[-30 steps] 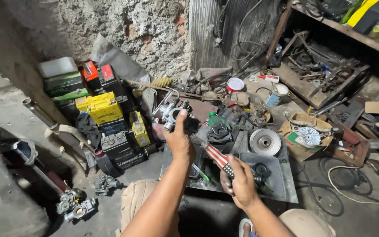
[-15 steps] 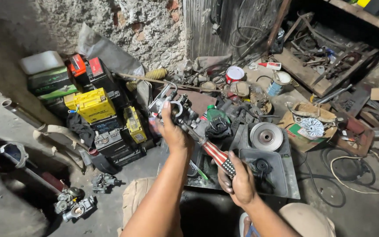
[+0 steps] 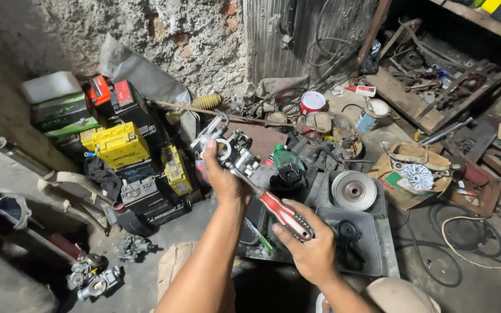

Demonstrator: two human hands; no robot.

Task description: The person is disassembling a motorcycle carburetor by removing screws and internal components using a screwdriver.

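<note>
Grey metal, the one carburettor (image 3: 232, 152) sits clamped in the left hand (image 3: 222, 177), raised above the grey tray (image 3: 372, 255). The right hand (image 3: 311, 250) is closed round the red-and-grey handle of a single screwdriver (image 3: 279, 211), whose tip meets the carburettor. Two more carburettors (image 3: 97, 278) lie on the floor (image 3: 140, 284), well apart, near one yellow battery (image 3: 115, 145).

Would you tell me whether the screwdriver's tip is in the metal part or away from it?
In: the screwdriver shaft ends against the metal part.
</note>
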